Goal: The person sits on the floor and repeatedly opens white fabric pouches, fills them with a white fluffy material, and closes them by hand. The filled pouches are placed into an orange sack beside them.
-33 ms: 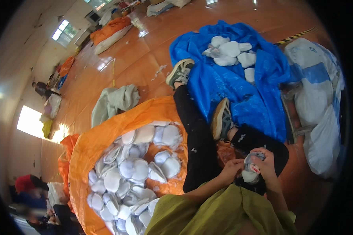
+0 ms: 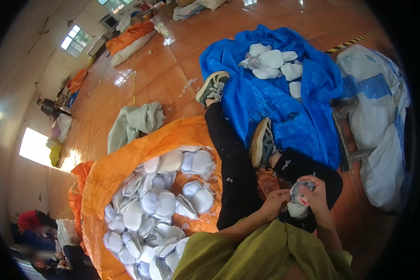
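Above my lap I have a small white padded piece (image 2: 297, 210) with grey fluff at its upper end and a red mark on one side. My right hand (image 2: 316, 192) wraps round its right side with closed fingers. On the other side, my left hand (image 2: 277, 200) is closed in a pinch at the piece's edge; what lies between those fingertips is too small to make out. Left of my legs, an orange sheet (image 2: 108, 161) bears a heap of similar white and pale grey padded pieces (image 2: 158, 203).
Beyond my shoes, a blue sheet (image 2: 284, 112) carries several white pieces (image 2: 270, 59). A large white and blue sack (image 2: 373, 116) stands at right, beside a wooden frame (image 2: 341, 140). A grey-green cloth (image 2: 135, 123) lies past the orange sheet. Other people (image 2: 35, 228) are at far left.
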`<state>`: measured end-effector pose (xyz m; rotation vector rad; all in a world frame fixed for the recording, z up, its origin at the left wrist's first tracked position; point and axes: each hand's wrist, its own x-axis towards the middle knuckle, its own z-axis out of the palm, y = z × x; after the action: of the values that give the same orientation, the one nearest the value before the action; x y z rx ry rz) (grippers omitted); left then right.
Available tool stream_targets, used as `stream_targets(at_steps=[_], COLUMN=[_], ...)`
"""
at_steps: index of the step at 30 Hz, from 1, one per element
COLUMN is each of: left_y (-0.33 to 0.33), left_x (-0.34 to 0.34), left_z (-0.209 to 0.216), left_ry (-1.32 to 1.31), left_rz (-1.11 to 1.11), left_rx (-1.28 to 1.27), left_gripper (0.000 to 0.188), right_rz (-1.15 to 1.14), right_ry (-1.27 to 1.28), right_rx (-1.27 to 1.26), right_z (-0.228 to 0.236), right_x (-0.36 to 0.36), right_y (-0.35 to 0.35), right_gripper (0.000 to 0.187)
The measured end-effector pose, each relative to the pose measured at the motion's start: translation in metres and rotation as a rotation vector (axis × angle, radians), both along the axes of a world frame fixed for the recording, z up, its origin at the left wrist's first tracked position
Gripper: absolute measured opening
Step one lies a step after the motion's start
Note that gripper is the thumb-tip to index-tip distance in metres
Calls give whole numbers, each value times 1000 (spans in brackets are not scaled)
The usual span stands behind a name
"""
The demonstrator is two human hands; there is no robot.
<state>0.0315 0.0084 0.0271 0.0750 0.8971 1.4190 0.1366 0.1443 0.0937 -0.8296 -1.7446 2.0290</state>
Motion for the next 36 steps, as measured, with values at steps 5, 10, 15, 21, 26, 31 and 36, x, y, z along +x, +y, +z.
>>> stream_targets(at_steps=[5, 10, 15, 21, 26, 31, 36], left_y=[10, 12, 18, 16, 12, 12, 14], left_x=[2, 2, 1, -6, -10, -3, 8], left_z=[7, 33, 39, 35, 32, 31, 48], left_ry=[-12, 394, 842, 449, 241, -71, -186], left_rz=[-30, 25, 145, -107, -126, -19, 98], left_rx=[-13, 17, 179, 8, 95, 82, 160], left_gripper=[20, 29, 33, 40, 43, 37, 33], right_rz=[-69, -148, -164, 12, 85, 124, -16], right_ry=[70, 47, 49, 42, 46, 160, 253], right_rx=[-11, -76, 8, 289, 222, 176, -34], right_z=[0, -11, -9, 8, 22, 16, 9], right_x=[7, 7, 7, 5, 1, 2, 6], right_y=[5, 5, 5, 2, 1, 8, 11], right_gripper=[20, 19, 20, 26, 22, 32, 35])
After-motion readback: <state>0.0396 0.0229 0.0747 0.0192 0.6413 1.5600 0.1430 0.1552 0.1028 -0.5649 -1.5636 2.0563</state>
